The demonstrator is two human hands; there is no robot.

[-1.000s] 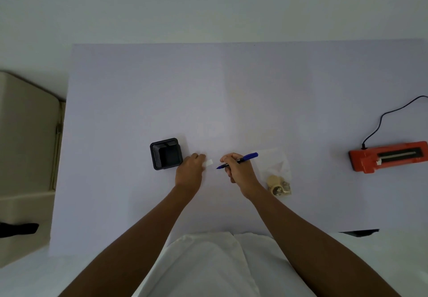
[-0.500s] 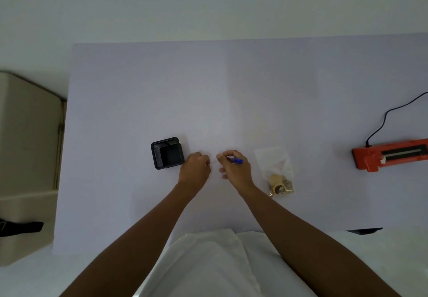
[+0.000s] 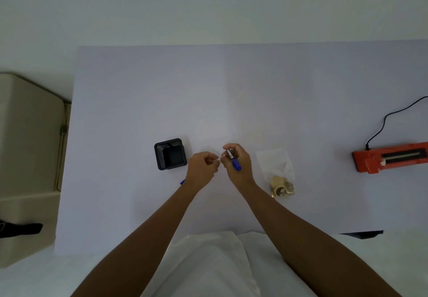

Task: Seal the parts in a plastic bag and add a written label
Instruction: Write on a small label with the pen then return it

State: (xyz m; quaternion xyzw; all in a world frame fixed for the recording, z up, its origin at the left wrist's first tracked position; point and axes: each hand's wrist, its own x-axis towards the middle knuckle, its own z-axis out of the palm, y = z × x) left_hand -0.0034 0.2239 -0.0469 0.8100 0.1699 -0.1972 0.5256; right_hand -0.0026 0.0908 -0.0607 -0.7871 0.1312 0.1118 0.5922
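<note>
Pinching a small white label (image 3: 217, 160) between both hands, the person holds it just above the table (image 3: 254, 92); the left hand (image 3: 202, 169) has its grip clamped on one end, while the right hand (image 3: 238, 164) also keeps the blue pen (image 3: 235, 163) tucked in its fingers. The plastic bag (image 3: 276, 171) of parts lies just right. The crowded right grip could let the pen slip, or the label could curl and stick to itself.

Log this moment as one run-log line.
step: labelling | left hand: pinching small label | right hand: holding blue pen, touching label | bag of parts: on table, right of hands | sealer: far right
</note>
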